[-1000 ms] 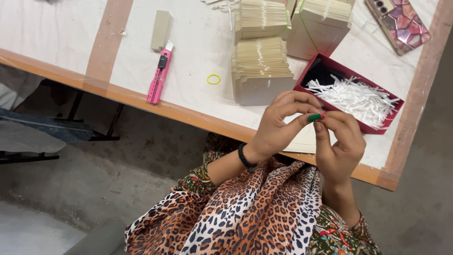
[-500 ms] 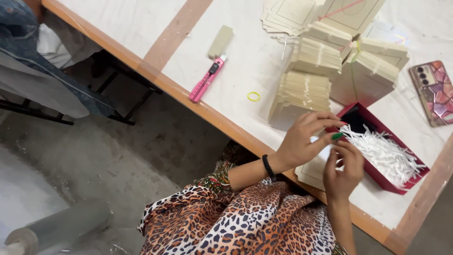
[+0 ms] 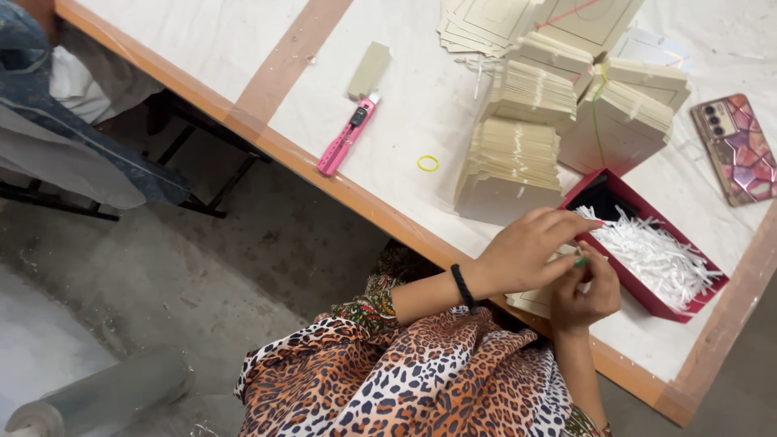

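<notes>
- Surface: white-covered table [image 3: 243, 48] with an orange wooden edge and tan tape strips; grey concrete floor below, a dark metal frame under the table's far end.
- Left hand [image 3: 530, 251]: fingers curled, tips pinched together on a small green piece [image 3: 580, 261]; black band at the wrist.
- Right hand [image 3: 587, 291]: loosely fisted, thumb and forefinger meeting the same green piece from below. The two hands touch at the fingertips.
- Green piece sits between both sets of fingertips, over the table's near edge; too small to tell what it is.
- Just beyond the hands: red tray [image 3: 700, 301] holding white shredded strips [image 3: 655, 255].
- Under the hands: a cream card [image 3: 534, 301], partly hidden.
- Beyond the left hand: stacks of cream cards [image 3: 510, 166]; a yellow rubber band [image 3: 427, 163] near them.
- Well off to the left hand's side: pink cutter [image 3: 348, 133], a beige block [image 3: 369, 70] just beside it.
- Far beyond the right hand: phone with a patterned pink case [image 3: 736, 146].
</notes>
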